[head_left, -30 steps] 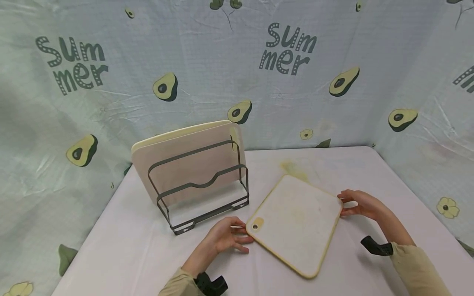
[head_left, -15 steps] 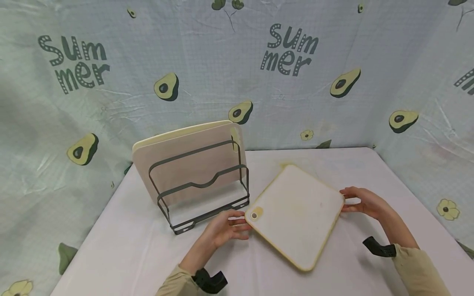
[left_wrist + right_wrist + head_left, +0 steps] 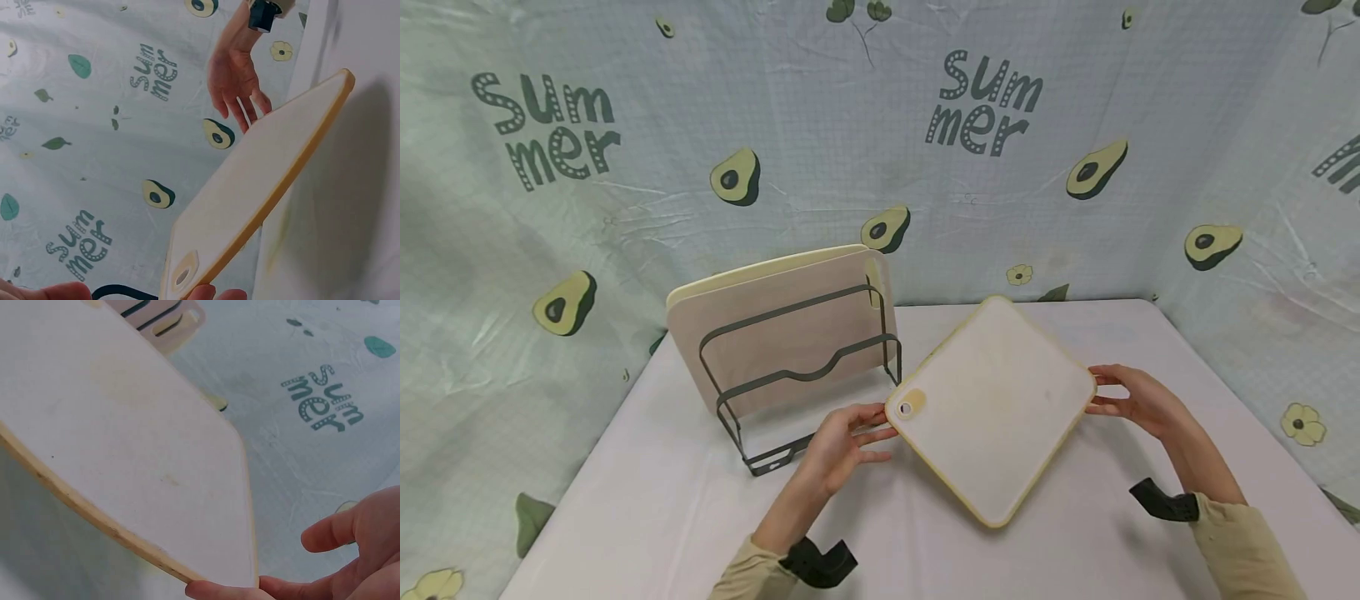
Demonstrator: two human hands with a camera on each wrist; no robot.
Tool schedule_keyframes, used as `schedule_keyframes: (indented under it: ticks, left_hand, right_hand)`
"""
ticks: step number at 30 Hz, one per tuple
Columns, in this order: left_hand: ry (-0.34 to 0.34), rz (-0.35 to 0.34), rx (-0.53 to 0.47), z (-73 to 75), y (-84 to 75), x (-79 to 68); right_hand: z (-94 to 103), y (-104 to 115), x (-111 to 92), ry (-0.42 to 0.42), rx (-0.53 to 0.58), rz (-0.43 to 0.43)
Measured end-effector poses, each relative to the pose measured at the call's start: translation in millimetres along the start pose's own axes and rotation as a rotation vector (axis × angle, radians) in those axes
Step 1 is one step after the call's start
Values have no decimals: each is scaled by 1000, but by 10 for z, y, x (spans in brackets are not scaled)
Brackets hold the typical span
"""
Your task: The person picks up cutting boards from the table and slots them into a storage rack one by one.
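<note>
A white cutting board (image 3: 1000,408) with a yellowish rim is tilted over the table, one corner toward the back, and casts a shadow in the left wrist view. My left hand (image 3: 842,446) holds its left corner, beside the small hanging hole (image 3: 906,408). Fingertips (image 3: 203,292) of that hand show at the board's edge in the left wrist view. At the opposite corner, my right hand (image 3: 1138,402) holds the board. Its fingers (image 3: 222,590) meet that corner in the right wrist view, while the thumb (image 3: 328,534) stands apart from the board.
Left of the board stands a dark wire rack (image 3: 805,375). A pinkish board (image 3: 790,333) and a cream board (image 3: 767,271) stand upright in it. The white table (image 3: 662,525) backs onto a printed cloth (image 3: 820,108).
The cutting board has come up off the table, its far corner rising and tilting toward the back. My left hand has moved up and slightly left with it; the right hand has risen a little.
</note>
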State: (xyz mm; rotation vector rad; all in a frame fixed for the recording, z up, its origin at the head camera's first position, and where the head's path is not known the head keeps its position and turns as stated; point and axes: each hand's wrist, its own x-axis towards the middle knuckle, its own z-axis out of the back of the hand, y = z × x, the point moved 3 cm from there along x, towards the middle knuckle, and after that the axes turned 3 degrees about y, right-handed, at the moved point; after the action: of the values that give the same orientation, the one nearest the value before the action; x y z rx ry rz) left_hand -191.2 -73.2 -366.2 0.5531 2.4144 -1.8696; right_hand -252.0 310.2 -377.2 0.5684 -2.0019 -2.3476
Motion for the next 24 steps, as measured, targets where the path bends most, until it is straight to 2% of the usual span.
schedule_keyframes:
  ticks: [4, 6, 14, 24]
  left_hand:
    - [-24, -57, 7, 18, -101, -53]
    - [-31, -84, 13, 27, -151, -86]
    - [-9, -144, 64, 34, -359, -235]
    - [-55, -194, 100, 138, -558, -420]
  right_hand:
    - [-65, 87, -13, 27, 93, 52]
    - [-95, 131, -14, 34, 102, 80]
    - [-241, 299, 3, -41, -166, 85]
    - [-462, 426, 17, -30, -191, 107]
